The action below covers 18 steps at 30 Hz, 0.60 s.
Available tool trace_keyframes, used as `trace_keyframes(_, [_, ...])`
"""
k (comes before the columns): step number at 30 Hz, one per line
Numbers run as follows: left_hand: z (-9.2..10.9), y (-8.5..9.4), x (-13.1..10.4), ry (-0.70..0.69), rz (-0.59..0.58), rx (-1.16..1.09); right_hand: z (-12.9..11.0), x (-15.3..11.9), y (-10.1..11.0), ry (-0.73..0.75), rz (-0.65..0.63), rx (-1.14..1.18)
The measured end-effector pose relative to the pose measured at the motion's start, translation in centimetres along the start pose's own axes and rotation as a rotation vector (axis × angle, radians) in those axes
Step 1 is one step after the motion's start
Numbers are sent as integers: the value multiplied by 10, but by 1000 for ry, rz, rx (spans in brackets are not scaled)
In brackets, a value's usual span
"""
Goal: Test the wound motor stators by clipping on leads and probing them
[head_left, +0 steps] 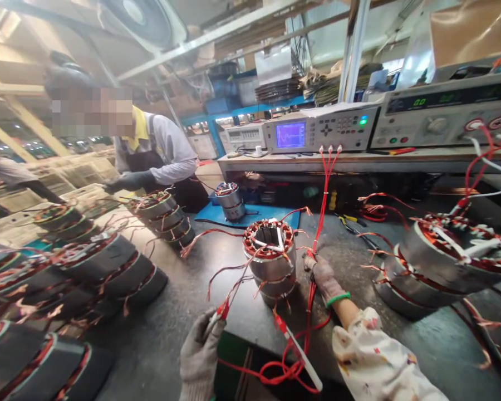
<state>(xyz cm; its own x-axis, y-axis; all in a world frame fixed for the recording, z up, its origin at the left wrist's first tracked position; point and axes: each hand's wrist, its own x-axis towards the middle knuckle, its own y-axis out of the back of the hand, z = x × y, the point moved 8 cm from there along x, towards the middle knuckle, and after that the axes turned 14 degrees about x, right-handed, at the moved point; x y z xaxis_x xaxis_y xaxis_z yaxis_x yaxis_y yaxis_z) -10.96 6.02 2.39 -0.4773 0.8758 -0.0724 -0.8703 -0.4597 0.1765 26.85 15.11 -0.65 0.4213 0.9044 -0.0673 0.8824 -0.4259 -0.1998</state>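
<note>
A motor stator (273,273) with copper windings and white tie strips stands upright on the bench, its loose lead wires spreading to the sides. My left hand (201,352), in a grey knit glove, is closed on a red-tipped test clip at the end of a stator lead, left of the stator's base. Right of the stator, my gloved right hand (326,279) has its fingers closed around red test leads (323,211); the exact part gripped is partly hidden. A white-handled test clip with a red tip (301,356) hangs at a lower stator wire, in front.
A tester with a blue screen (290,135) and another instrument (438,120) stand on the shelf behind. Several stators (104,267) line the left; more stand right (438,262). Pliers (354,225) lie behind my right hand. A co-worker (156,147) stands at left.
</note>
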Motion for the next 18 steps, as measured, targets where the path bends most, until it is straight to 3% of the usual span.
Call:
trace_keyframes(10, [-8, 2, 5, 0, -25, 49, 7, 2, 8, -108, 53, 28])
trace_keyframes(18, [4, -12, -5, -86, -55, 184, -18, 3, 2, -46, 70, -145])
